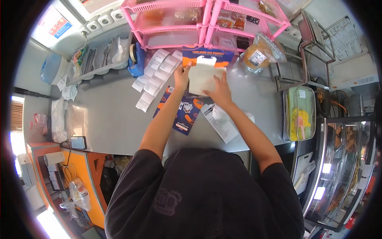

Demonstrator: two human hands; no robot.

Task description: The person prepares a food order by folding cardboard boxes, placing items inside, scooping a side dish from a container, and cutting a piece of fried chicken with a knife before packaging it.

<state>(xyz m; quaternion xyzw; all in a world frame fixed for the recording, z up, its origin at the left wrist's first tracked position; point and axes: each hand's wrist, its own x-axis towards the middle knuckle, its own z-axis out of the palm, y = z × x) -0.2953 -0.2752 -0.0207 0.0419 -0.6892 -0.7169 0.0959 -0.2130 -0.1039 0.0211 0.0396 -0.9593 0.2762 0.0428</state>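
A blue and orange printed cardboard food box (207, 53) stands near the back of the steel counter, with a pale plain flap or panel (203, 78) facing me. My left hand (182, 76) grips the box's left edge with thumb and fingers. On the right part of the pale panel rests my right hand (220, 91), its fingers spread. Below the box lies a blue and orange printed sheet or flat carton (186, 115), partly hidden by my left forearm. A long printed paper slip (220, 125) and some clear plastic lie by my right forearm.
Paper slips (155, 74) and a blue tape dispenser (136, 61) lie left of the box. Behind stand pink plastic racks (173, 30). A bagged round tub (256, 56) and a lidded container of yellow food (300, 116) are on the right. A phone (78, 142) lies at the front left.
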